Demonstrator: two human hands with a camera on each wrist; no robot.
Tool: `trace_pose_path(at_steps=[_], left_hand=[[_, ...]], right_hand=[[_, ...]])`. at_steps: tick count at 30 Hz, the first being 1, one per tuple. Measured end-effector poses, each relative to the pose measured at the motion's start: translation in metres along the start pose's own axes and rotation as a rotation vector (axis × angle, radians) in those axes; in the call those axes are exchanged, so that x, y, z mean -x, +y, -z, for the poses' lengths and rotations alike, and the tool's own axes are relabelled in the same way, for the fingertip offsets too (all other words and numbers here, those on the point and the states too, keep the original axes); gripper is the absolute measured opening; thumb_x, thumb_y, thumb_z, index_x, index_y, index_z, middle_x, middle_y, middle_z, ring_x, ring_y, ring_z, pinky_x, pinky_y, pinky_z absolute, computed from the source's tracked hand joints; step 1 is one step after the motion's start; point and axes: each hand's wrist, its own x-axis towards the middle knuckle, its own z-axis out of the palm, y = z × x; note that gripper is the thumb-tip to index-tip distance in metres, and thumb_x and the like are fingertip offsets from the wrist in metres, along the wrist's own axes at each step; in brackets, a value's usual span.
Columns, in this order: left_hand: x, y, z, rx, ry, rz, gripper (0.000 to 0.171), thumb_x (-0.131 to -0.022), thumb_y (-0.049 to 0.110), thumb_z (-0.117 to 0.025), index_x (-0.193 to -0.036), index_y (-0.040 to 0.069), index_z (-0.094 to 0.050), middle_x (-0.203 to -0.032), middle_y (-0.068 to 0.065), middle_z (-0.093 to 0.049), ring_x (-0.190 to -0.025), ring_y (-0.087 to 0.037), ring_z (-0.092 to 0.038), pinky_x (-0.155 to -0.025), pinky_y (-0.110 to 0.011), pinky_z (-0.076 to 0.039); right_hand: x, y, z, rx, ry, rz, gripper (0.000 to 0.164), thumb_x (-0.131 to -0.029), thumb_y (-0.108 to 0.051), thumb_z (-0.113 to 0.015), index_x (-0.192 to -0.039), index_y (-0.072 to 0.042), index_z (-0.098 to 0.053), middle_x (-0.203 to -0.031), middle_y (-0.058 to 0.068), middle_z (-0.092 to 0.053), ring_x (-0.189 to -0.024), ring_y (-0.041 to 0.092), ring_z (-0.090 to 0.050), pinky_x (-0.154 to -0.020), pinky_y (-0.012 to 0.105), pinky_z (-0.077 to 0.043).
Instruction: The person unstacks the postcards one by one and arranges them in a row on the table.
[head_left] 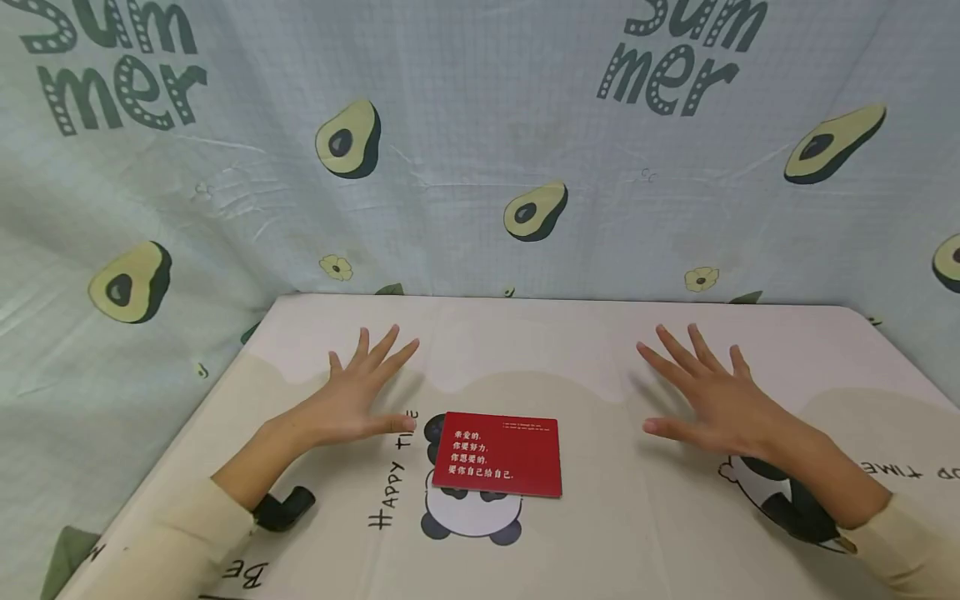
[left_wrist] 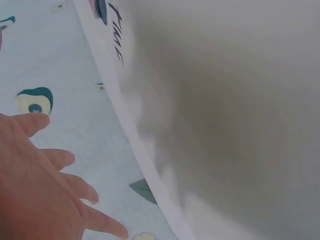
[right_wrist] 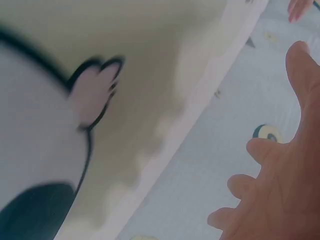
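A red booklet (head_left: 498, 454) with white printed writing lies flat on the table, covering part of a printed panda. To its left, my left hand (head_left: 360, 400) is held above the table with fingers spread and nothing in it. My right hand (head_left: 716, 404) hovers to the right of the booklet, its fingers also spread and empty. In the left wrist view the left hand (left_wrist: 45, 180) shows at the lower left, fingers apart. The right wrist view has the right hand (right_wrist: 280, 175) along its right side, thumb and fingers stretched out.
The pale table cover (head_left: 600, 517) carries printed pandas and lettering. A curtain (head_left: 450, 125) with avocado prints hangs behind the table's far edge and along its sides. A black shape (head_left: 285, 508) shows beside the left wrist.
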Motion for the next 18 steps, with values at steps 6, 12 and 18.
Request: trace_pose_path(at_steps=[6,12,18], left_hand=[[-0.003,0.014,-0.004,0.083,-0.004,-0.027,0.095,-0.08,0.05,-0.068,-0.154,0.017,-0.018,-0.159,-0.016,-0.006,-0.138,-0.051,0.008,-0.092,-0.082,-0.001],[-0.002,0.031,-0.011,0.177,-0.004,-0.032,0.1,-0.078,0.05,-0.07,-0.154,0.014,-0.017,-0.158,-0.015,-0.009,-0.14,-0.047,0.004,-0.098,-0.077,-0.006],[0.003,0.055,-0.022,0.387,-0.026,0.049,0.108,-0.069,0.042,-0.08,-0.153,0.016,-0.019,-0.158,-0.012,-0.013,-0.142,-0.041,-0.002,-0.102,-0.069,-0.022]], right_hand=[[-0.005,-0.013,-0.002,-0.037,0.001,0.023,0.089,-0.084,-0.061,-0.06,-0.154,-0.027,-0.017,-0.16,0.003,-0.001,-0.143,0.034,0.009,-0.098,0.076,0.0],[-0.009,-0.03,-0.007,-0.077,0.016,0.052,0.091,-0.083,-0.063,-0.061,-0.154,-0.028,-0.017,-0.16,0.002,-0.003,-0.143,0.036,0.007,-0.101,0.073,-0.003],[-0.013,-0.047,-0.012,-0.171,0.009,0.085,0.09,-0.081,-0.058,-0.065,-0.153,-0.032,-0.017,-0.16,0.0,-0.003,-0.144,0.034,0.007,-0.102,0.072,-0.006]])
